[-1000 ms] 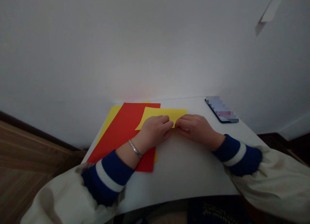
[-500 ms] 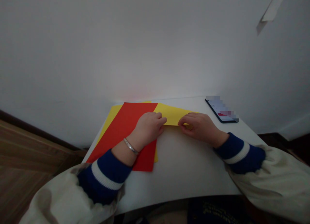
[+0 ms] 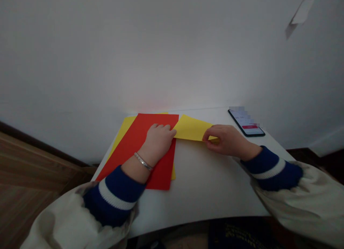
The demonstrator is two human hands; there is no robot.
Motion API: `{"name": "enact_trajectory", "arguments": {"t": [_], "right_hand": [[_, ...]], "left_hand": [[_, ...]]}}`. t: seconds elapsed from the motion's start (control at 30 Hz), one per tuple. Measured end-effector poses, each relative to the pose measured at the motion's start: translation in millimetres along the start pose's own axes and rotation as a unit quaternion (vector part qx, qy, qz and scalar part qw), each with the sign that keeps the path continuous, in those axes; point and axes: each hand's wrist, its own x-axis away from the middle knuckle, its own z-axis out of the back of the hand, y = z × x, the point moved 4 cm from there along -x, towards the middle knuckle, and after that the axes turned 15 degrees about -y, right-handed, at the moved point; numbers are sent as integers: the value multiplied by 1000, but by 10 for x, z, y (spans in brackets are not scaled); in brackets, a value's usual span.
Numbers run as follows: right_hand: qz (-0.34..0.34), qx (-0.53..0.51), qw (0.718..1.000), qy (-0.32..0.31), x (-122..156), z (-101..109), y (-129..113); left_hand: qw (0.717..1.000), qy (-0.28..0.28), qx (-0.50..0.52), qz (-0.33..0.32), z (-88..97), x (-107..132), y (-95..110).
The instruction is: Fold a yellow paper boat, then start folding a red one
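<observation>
A folded-looking strip of yellow paper (image 3: pixel 191 128) stretches between my two hands. At its left end, the curled fingers and thumb of my left hand (image 3: pixel 159 140) pinch the corner, over the red paper (image 3: pixel 126 152). My right hand (image 3: pixel 227 140) grips the near edge toward the right end, thumb and forefinger pressed together in a loop. The right hand covers part of that end. Under the red sheet lies another yellow paper (image 3: pixel 117 138), showing along its left side and in a thin strip at its right.
A phone (image 3: pixel 246 122) with a lit screen lies at the back right of the white table (image 3: pixel 206 191). The wall (image 3: pixel 172 62) rises right behind the table. Brown wooden furniture (image 3: pixel 29 170) stands at the left.
The yellow strip has moved slightly right along with my right hand. My left hand has shifted a little left, and the red sheet's upper right corner has moved slightly right.
</observation>
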Motion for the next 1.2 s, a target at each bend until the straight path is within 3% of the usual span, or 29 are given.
{"name": "enact_trajectory", "arguments": {"t": [0.2,0.4,0.7,0.9,1.07,1.2], "right_hand": [[14,-27,999,-21,2,-20,-1],[14,-74,997,2,26,-2,47],[-39,-119,992,17,29,-16,128],[-73,-115,990,23,-15,-17,97],[-63,-108,992,23,-49,-3,16],[-46,-90,995,5,-59,-33,-11]], "left_hand": [[999,-27,1,38,16,12,-17],[998,-32,5,51,-4,25,-37],[992,-23,22,122,9,70,-115],[997,20,40,58,208,53,71],[989,-107,90,43,261,110,292],[987,-101,122,14,219,134,361]]}}
